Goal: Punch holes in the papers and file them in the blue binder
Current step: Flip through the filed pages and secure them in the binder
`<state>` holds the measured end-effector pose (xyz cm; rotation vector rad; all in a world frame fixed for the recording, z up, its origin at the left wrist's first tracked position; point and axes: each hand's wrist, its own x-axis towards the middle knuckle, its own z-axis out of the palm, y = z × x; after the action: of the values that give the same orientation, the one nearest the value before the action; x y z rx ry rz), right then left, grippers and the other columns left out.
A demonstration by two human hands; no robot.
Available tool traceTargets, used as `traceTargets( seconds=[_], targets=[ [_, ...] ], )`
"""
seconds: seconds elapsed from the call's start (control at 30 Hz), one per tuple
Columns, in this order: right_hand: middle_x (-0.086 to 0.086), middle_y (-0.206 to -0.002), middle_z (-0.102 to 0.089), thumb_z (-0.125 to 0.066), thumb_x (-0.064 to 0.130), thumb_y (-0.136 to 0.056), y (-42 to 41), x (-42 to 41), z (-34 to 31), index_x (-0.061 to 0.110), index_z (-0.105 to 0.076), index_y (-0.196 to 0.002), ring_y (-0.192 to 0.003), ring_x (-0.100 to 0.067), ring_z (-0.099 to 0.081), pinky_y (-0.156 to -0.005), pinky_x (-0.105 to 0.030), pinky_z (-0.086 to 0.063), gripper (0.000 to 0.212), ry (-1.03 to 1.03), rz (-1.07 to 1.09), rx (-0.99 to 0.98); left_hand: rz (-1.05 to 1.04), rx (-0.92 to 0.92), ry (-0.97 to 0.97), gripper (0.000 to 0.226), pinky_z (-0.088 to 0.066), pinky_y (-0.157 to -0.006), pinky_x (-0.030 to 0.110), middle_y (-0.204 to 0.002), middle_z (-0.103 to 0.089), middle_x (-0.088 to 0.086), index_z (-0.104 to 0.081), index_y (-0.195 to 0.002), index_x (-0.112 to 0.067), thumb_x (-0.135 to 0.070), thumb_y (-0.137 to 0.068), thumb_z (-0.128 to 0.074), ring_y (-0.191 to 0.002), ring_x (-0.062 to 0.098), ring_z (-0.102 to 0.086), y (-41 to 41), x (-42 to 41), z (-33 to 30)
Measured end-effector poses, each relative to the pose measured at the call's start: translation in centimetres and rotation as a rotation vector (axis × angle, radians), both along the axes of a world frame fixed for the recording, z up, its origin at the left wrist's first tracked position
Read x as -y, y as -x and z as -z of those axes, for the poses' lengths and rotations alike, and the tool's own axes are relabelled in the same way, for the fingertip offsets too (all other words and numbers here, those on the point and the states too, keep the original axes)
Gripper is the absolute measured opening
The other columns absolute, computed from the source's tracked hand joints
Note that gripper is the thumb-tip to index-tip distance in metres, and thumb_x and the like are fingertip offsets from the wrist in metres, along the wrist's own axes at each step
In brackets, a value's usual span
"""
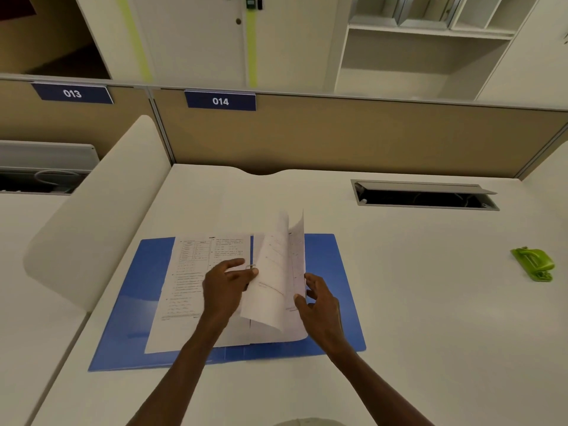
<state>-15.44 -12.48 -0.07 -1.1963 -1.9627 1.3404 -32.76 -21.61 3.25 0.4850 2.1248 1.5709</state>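
Reaching in from the near edge of the white desk, two bare forearms meet over the blue binder, which lies open and flat in the middle of the desk. The left hand rests on the printed sheet lying on the binder's left half, its fingers bent, with the fingertips touching the near edge of a lifted page beside a metal ring at the spine; whether they actually pinch that page cannot be told. The right hand is at the right side of the lifted papers, thumb and curled fingers closing on the outer edge of the sheets so that they stand up and bow over the right half of the binder. Two or three pages fan apart at their tops. More paper lies flat beneath them on the right cover.

Well to the right, apart from the binder, a green hole punch sits on the desk. Farther back, an open cable hatch is set into the desktop. A curved white divider borders the desk on the left. Behind stands a tan partition carrying dark blue labels reading 013 and 014, and beyond it white cabinets and shelves.
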Motion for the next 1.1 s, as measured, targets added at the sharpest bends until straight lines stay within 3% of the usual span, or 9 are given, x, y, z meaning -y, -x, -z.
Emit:
traceTargets(
  seconds=[0.17,0.43,0.53,0.63,0.73,0.83,0.9,1.0,1.1],
  targets=[
    [0.022,-0.114,-0.054,-0.063,0.024,-0.09,0.0,-0.1,0.3,0.028,-0.047,-0.125,-0.102,-0.002,-0.056,-0.072,-0.003,-0.044,0.039,-0.032,-0.017,0.009,-0.153,-0.03,0.046,0.041,-0.057,-0.084,0.043,-0.121,-0.061,0.001,-0.062,-0.116,-0.021,-0.029,-0.078,-0.076,-0.099,0.022,-0.064,4.7,5.2,-1.0],
    [0.009,-0.125,-0.061,-0.063,0.019,-0.09,-0.2,-0.3,1.2,0.024,-0.048,-0.126,-0.105,-0.003,-0.056,-0.071,-0.001,-0.043,0.039,-0.041,-0.003,0.017,-0.36,-0.052,0.142,0.036,-0.045,-0.058,0.022,-0.106,-0.065,0.003,-0.067,-0.11,-0.021,-0.027,-0.076,-0.077,-0.073,0.009,-0.059,9.7,12.1,-0.7],
    [0.007,-0.126,-0.06,-0.063,0.019,-0.09,-0.1,-0.2,1.2,0.023,-0.047,-0.126,-0.105,-0.003,-0.055,-0.071,-0.002,-0.043,0.04,-0.046,-0.008,0.019,-0.35,-0.046,0.245,0.035,-0.052,-0.078,0.035,-0.115,-0.066,0.013,-0.067,-0.113,-0.01,-0.019,-0.08,-0.074,-0.092,0.025,-0.062,9.9,12.9,1.0],
    [0.01,-0.125,-0.059,-0.063,0.021,-0.09,-0.1,-0.1,1.2,0.025,-0.046,-0.126,-0.103,-0.003,-0.055,-0.067,0.0,-0.043,0.039,-0.05,-0.019,0.022,-0.333,-0.115,0.448,0.039,-0.045,-0.097,0.047,-0.122,-0.064,0.018,-0.064,-0.118,-0.005,-0.019,-0.082,-0.072,-0.11,0.037,-0.059,9.1,12.8,2.2],
    [0.013,-0.121,-0.058,-0.064,0.022,-0.089,-0.2,0.0,1.1,0.027,-0.046,-0.124,-0.095,0.002,-0.058,-0.063,0.004,-0.043,0.04,-0.041,-0.03,0.006,-0.278,-0.31,0.563,0.048,-0.045,-0.095,0.048,-0.124,-0.061,0.022,-0.058,-0.123,0.0,-0.022,-0.083,-0.072,-0.112,0.04,-0.058,7.4,11.6,2.5],
    [0.022,-0.115,-0.054,-0.066,0.027,-0.087,-0.2,0.2,0.8,0.032,-0.045,-0.122,-0.093,0.011,-0.055,-0.063,0.005,-0.043,0.041,-0.055,-0.043,-0.005,-0.206,-0.336,0.406,0.034,-0.049,-0.085,0.038,-0.109,-0.069,0.015,-0.064,-0.111,-0.002,-0.021,-0.083,-0.072,-0.098,0.03,-0.064,5.4,8.9,1.6],
    [0.03,-0.114,-0.051,-0.067,0.033,-0.086,-0.1,0.3,0.6,0.035,-0.044,-0.123,-0.096,0.013,-0.054,-0.064,0.004,-0.043,0.043,-0.076,-0.056,-0.001,-0.093,-0.254,0.285,0.027,-0.049,-0.08,0.03,-0.099,-0.071,0.006,-0.067,-0.104,-0.006,-0.022,-0.083,-0.073,-0.089,0.021,-0.066,3.8,6.5,0.8],
    [0.042,-0.11,-0.044,-0.066,0.041,-0.085,0.1,0.8,0.2,0.041,-0.041,-0.122,-0.1,0.025,-0.048,-0.064,0.005,-0.041,0.045,-0.108,-0.084,-0.017,0.083,0.086,0.087,0.018,-0.057,-0.073,0.027,-0.089,-0.075,0.0,-0.07,-0.096,-0.018,-0.028,-0.081,-0.074,-0.081,0.017,-0.072,1.1,3.1,-0.2],
    [0.041,-0.113,-0.041,-0.063,0.048,-0.085,0.2,1.1,-0.2,0.038,-0.042,-0.127,-0.096,0.021,-0.049,-0.065,0.003,-0.04,0.048,-0.122,-0.096,-0.012,0.254,0.338,-0.047,0.018,-0.059,-0.071,0.026,-0.093,-0.077,0.003,-0.072,-0.096,-0.019,-0.029,-0.082,-0.071,-0.086,0.018,-0.074,-1.4,0.4,-0.3]
  ],
)
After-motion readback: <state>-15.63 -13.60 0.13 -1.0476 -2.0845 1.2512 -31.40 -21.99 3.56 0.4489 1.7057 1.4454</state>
